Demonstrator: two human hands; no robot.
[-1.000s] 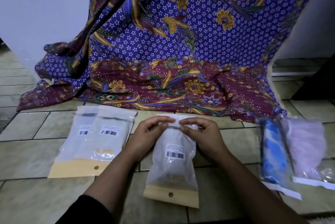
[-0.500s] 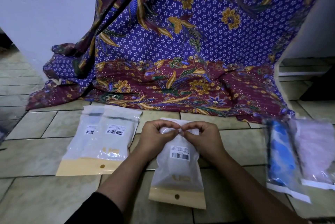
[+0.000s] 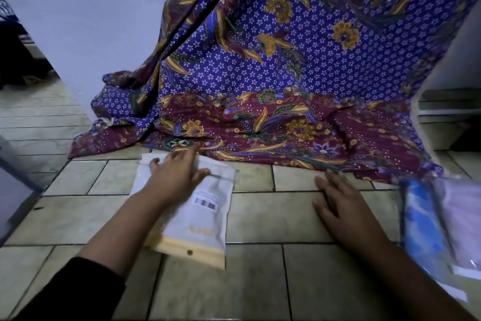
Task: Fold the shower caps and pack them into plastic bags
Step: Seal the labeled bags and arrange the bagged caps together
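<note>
A packed white plastic bag (image 3: 205, 214) with a barcode label and a tan header strip lies on the pile of similar bags (image 3: 145, 164) at the left. My left hand (image 3: 177, 175) rests flat on the bag's top end, fingers spread. My right hand (image 3: 341, 206) lies open on the floor tiles to the right, holding nothing. At the far right lie a bag with a blue patterned shower cap (image 3: 421, 224) and a bag with a pink shower cap (image 3: 460, 219).
A purple and maroon batik cloth (image 3: 286, 86) hangs at the back and spreads over the tiled floor (image 3: 273, 281). A white wall (image 3: 78, 21) stands at the left, and white shelving (image 3: 447, 102) at the right.
Both hands let go of the bag's top seal. My left hand moved the bag left onto the pile of packed bags. My right hand drew away to the right and flattened on the floor.
</note>
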